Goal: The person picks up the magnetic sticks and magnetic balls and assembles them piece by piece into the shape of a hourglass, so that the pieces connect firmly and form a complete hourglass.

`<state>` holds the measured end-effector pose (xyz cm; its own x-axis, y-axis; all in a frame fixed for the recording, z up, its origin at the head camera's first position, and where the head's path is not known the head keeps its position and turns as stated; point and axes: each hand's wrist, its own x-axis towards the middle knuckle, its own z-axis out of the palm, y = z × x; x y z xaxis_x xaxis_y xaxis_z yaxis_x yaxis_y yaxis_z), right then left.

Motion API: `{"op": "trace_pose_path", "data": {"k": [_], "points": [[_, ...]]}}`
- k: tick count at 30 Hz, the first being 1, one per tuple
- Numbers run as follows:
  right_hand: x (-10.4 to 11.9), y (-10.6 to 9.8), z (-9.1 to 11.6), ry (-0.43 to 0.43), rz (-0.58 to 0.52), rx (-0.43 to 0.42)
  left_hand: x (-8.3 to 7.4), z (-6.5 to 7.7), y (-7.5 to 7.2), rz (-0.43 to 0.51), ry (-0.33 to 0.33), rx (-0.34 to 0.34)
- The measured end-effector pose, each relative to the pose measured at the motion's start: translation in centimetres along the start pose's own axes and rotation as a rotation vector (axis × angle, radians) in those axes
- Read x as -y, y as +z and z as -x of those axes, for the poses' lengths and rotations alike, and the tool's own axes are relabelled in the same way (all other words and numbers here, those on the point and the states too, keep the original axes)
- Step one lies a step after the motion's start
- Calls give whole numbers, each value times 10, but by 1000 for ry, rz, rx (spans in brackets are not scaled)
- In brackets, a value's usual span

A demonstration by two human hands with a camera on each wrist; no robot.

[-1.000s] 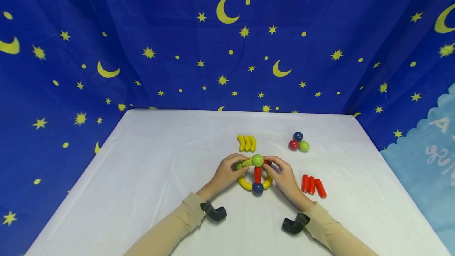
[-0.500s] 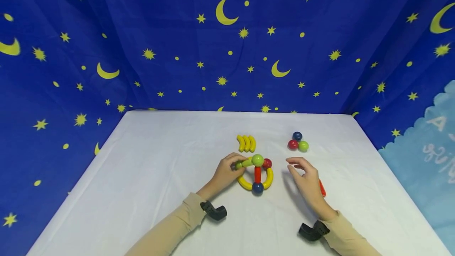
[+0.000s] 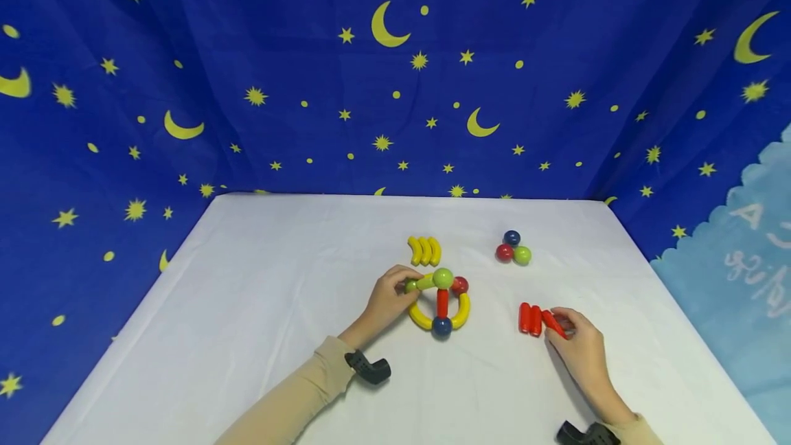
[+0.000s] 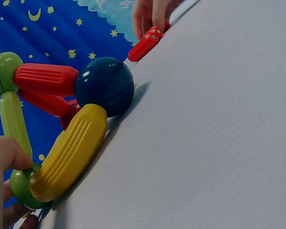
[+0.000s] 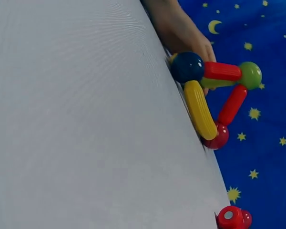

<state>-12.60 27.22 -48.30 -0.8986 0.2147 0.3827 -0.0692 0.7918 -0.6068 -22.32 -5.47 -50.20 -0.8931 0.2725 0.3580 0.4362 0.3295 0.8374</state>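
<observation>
The white-covered desk (image 3: 266, 266) spans the lower half of the head view. Just below mid-frame lie three yellow curved rods (image 3: 425, 250); lower stands a ball-and-rod structure (image 3: 442, 304). Right of centre: blue ball (image 3: 512, 237), red ball (image 3: 504, 253), green ball (image 3: 522, 255), two straight red rods (image 3: 535, 321).

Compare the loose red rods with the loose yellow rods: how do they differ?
The red rods are straight; the yellow rods are curved. One red rod slants away from the other two; the yellow rods sit side by side, curving the same way. The right hand has its thumb and fingers at the slanted red rod; no hand touches the yellow rods. Both are sets of three.
</observation>
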Motion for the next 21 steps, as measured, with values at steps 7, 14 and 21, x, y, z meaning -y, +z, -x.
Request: {"op": "trace_pose_path", "data": {"k": [7, 14, 21], "points": [[9, 0, -12, 92, -102, -99, 1, 0, -1, -6, -35, -19], [53, 5, -43, 79, -356, -17, 0, 0, -3, 11, -34, -15], [109, 28, -70, 19, -576, 228, -2, 0, -4, 44, -57, 34]]}}
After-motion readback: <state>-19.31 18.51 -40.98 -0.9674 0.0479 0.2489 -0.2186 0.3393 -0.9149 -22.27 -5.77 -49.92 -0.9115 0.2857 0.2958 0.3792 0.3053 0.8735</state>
